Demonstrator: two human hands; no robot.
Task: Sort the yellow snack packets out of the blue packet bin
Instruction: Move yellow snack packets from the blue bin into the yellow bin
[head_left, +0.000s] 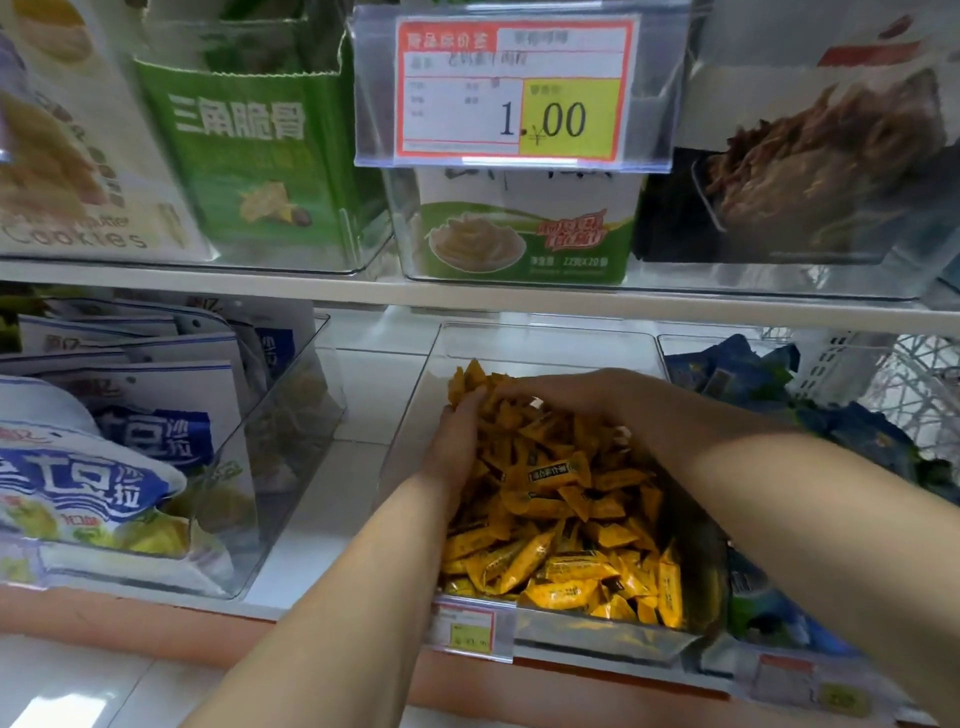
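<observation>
A clear bin (545, 338) on the lower shelf holds a heap of small yellow snack packets (561, 545). Both my hands are inside it, at its far end. My left hand (454, 441) cups the left side of a raised bunch of yellow packets, thumb up, with its fingers buried in them. My right hand (566, 397) lies palm down over the same bunch, fingers curled towards the left hand. To the right stands the bin of blue packets (727, 374), partly hidden behind my right forearm.
A clear bin with large blue-and-white snack bags (104, 467) stands at the left, with a bare strip of white shelf (358, 415) between it and the yellow bin. The upper shelf carries green boxes (249, 145) and a hanging price tag (514, 88). A white wire basket (914, 384) is at the far right.
</observation>
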